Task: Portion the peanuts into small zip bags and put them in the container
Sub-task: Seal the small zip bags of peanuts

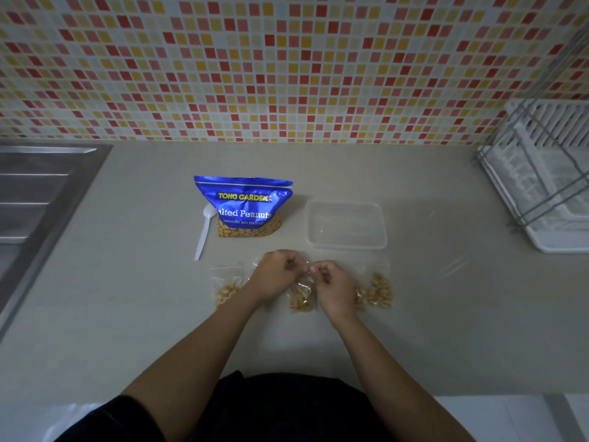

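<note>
Both hands, left hand (276, 275) and right hand (331, 287), pinch the top edge of a small clear zip bag (302, 295) of peanuts, in front of the blue foil peanut pouch (243, 204). Right of the pouch sits an empty clear rectangular container (346, 225); a filled bag (380, 290) lies before it.

Both forearms extended forward, left hand (276, 275) and right hand (331, 287) fingertip to fingertip, fingers pinched.

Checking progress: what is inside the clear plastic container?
The clear plastic container looks empty; no zip bags inside. Its walls are see-through, so little is hidden.
</note>
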Available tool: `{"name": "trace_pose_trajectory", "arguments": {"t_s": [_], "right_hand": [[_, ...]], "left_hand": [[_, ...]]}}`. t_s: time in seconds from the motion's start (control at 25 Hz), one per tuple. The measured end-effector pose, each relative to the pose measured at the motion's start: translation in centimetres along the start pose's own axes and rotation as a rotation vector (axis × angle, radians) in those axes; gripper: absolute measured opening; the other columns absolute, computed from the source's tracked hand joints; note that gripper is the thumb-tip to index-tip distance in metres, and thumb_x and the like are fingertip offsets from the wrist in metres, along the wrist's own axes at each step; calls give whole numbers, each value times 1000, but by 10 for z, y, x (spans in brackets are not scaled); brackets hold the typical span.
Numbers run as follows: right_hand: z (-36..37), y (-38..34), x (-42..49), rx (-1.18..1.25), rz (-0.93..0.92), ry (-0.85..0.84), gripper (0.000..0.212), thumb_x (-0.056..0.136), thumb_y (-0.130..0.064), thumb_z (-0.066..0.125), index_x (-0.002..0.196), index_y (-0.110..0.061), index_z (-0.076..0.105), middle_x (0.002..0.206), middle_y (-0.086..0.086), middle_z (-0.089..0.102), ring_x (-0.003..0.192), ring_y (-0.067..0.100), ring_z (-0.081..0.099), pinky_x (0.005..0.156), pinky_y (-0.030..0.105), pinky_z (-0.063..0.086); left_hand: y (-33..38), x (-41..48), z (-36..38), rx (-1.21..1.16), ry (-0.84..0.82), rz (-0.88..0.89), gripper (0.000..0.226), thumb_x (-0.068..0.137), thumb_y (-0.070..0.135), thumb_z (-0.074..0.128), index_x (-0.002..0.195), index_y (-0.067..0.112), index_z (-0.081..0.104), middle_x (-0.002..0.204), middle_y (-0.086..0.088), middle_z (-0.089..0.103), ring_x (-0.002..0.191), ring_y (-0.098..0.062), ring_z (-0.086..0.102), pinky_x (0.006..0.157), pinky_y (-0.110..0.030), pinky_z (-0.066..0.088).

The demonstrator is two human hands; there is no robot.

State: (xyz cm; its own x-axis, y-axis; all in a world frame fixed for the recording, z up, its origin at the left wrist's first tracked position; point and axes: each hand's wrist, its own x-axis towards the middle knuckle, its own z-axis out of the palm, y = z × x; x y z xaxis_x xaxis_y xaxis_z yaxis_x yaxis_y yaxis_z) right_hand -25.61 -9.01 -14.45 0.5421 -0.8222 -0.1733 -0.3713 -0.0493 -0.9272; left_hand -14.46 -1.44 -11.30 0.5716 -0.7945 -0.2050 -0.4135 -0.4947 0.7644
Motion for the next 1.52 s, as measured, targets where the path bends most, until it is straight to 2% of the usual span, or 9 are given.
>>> {"name": "trace_pose_trajectory", "arguments": {"t_s": [0.2,0.44,0.56,0.72,0.84,1.0,1.16,1.28,1.52], "right_hand": [[3,-1,-4,-74,-44,86,6,84,-6,61,85,-3,66,79,13,70,70,19,61,59,16,40],[7,0,-4,-60,-21,57,6,85,-12,62,80,-13,65,77,13,71,74,27,67,73,36,51],[8,-5,0,73,94,13,17,85,-14,62,71,-23,58,76,11,67,69,24,64,71,39,54],[12,-7,5,339,275,-69,16,87,-10,61,74,-18,57,77,9,64,65,17,60,60,26,56],[15,-2,7,98,126,-36,17,80,-20,68,68,-22,56,76,9,69,70,25,66,73,42,57],[7,-12,6,-218,-108,-42,20,75,-26,72,83,-14,58,80,9,69,74,25,66,72,34,51],[-34,-10,5,-412,-231,89,8,80,-20,64,84,-13,63,83,12,66,75,30,63,71,36,49],[-72,3,12,-566,-218,192,8,79,-12,63,85,-6,64,87,19,63,81,37,60,76,42,49],[-89,19,27,-759,-39,31,30,83,-23,61,104,-2,62,108,23,57,103,39,54,94,41,42]], "left_hand": [[-7,1,-6,80,-19,-23,12,79,24,69,77,12,69,74,-3,67,73,-16,59,72,-27,45],[-16,-4,-21,117,4,-48,15,79,23,70,77,9,68,75,-8,69,74,-22,60,68,-28,45],[-17,-14,-22,-24,92,-80,16,80,23,71,73,12,61,75,-10,66,69,-19,57,61,-18,42],[-21,-29,-18,-256,32,-126,30,75,13,73,88,19,47,76,-3,64,67,-17,60,64,-26,49],[-24,-35,-18,-123,110,-136,35,76,12,72,98,17,45,75,-3,64,63,-18,61,56,-18,50],[-28,-41,-11,284,183,-21,29,80,16,67,104,4,57,98,-15,61,81,-30,62,76,-37,52],[-10,-41,6,279,264,63,20,82,8,61,101,2,65,99,-18,60,79,-34,63,74,-35,49],[10,-25,31,226,207,86,20,83,6,59,100,1,67,93,-21,64,82,-36,63,76,-36,48],[46,11,84,203,103,-72,30,90,21,55,108,-4,57,114,-23,52,95,-38,57,84,-36,42]]}}
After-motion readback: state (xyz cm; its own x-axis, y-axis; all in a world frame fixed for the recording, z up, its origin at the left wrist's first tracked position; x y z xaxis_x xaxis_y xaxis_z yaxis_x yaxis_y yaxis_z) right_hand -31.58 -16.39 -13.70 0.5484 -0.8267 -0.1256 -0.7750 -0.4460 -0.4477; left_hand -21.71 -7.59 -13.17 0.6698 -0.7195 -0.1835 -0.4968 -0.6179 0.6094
